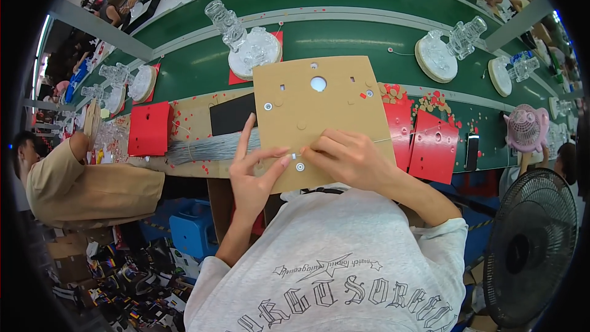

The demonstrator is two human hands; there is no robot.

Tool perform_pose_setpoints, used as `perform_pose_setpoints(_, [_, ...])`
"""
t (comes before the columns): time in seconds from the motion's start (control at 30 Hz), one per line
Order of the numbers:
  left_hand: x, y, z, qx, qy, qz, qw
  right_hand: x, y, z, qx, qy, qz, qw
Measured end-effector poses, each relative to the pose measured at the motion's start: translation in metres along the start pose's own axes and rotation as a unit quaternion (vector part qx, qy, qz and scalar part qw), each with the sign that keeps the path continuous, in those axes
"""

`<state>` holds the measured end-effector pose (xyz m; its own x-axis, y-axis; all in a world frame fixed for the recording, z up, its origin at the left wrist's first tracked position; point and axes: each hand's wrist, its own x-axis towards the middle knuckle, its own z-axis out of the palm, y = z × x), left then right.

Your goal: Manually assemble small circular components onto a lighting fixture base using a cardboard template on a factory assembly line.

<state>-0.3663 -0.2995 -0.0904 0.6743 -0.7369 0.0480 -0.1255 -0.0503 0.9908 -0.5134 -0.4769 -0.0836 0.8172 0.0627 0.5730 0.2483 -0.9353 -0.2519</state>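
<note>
A brown cardboard sheet (319, 114) with punched holes lies tilted at the near table edge. Both hands pinch its near edge. The left hand (255, 175) and the right hand (350, 160) meet fingertip to fingertip at a small silver ring (300, 166). Just left of the grip lies a bundle of grey wires (206, 147). Red cards (433, 144) lie to the right.

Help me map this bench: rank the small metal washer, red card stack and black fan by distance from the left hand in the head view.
1. small metal washer, beside the left hand fingertips.
2. red card stack, left.
3. black fan, far right.
</note>
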Motion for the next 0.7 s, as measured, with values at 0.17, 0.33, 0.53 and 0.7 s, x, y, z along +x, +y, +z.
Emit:
perform_pose_setpoints(0.17, [0.012, 0.021, -0.012, 0.223, -0.087, 0.209, 0.948, -0.007, -0.001, 0.002, 0.047, 0.034, 0.008, 0.998])
perform_pose_setpoints(0.33, [0.012, 0.009, -0.011, 0.149, -0.115, 0.205, 0.960, -0.010, -0.006, 0.003, 0.108, 0.029, 0.031, 0.993])
perform_pose_setpoints(0.53, [0.006, 0.008, -0.015, 0.008, -0.104, 0.144, 0.984, -0.015, -0.010, -0.004, 0.096, -0.015, 0.032, 0.995])
perform_pose_setpoints(0.7, [0.008, 0.022, -0.008, 0.100, -0.098, 0.142, 0.980, -0.021, -0.014, -0.001, 0.074, -0.025, 0.012, 0.997])
